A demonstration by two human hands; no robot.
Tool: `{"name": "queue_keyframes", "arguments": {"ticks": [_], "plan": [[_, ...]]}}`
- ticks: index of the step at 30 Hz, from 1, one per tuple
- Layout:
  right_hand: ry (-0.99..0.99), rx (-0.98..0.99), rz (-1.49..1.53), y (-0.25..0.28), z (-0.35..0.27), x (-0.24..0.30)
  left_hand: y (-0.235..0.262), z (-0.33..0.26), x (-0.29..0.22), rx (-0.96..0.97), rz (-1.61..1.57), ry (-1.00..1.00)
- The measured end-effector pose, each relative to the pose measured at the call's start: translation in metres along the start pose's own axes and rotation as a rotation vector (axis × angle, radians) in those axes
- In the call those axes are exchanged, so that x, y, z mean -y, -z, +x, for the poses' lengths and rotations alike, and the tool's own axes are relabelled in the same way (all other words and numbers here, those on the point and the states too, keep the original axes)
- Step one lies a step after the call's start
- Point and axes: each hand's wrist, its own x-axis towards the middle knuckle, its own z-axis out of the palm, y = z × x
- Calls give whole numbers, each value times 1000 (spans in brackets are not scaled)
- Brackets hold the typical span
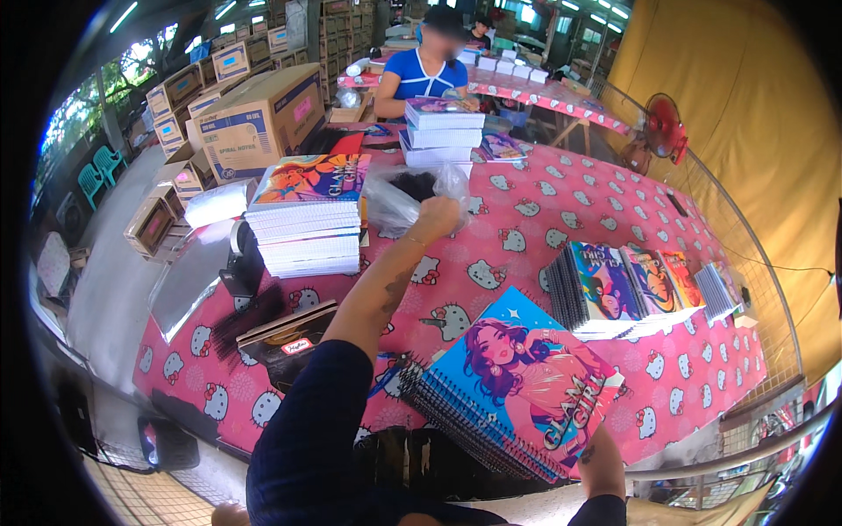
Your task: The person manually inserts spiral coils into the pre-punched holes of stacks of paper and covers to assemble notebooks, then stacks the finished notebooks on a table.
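My left hand [438, 217] reaches across the table, its fingers closed at the near edge of a clear plastic bag [388, 213]. Dark material shows inside the bag. Close to me lies a slanted stack of spiral notebooks [526, 377] with a blue and pink illustrated cover on top. The black coils face left and toward me. My right hand [600, 443] is at the stack's lower right corner, its fingers hidden by the notebooks. Left of the bag stands a tall pile of notebooks [307, 223]. A bundle of thin black coils [250, 324] lies nearer me, beside a dark box [289, 346].
More spiral notebooks [605, 294] stand in rows at the right. Across the pink patterned tablecloth [544, 206], a person in blue [408, 79] works behind a notebook pile [443, 140]. Cartons [254, 127] are stacked at the left; a red fan [664, 127] stands far right.
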Motion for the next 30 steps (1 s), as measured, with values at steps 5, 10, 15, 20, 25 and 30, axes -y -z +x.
{"name": "queue_keyframes", "arguments": {"ticks": [5,10,15,20,25,30], "plan": [[176,-28,-159,1,6,1,-32,-30,-10,-77,-195,35],[-65,64,-57,5,-6,-5,-5,-57,-31,-96,-206,66],[-149,37,-155,6,-2,17,6,-48,-19,-27,-236,-40],[-149,-14,-24,4,-9,26,14,-16,-13,-238,-166,-1],[-405,-64,302,-2,-8,-11,-6,11,18,-91,48,141],[-150,7,-10,-3,-2,9,-27,14,33,-38,107,-113]]}}
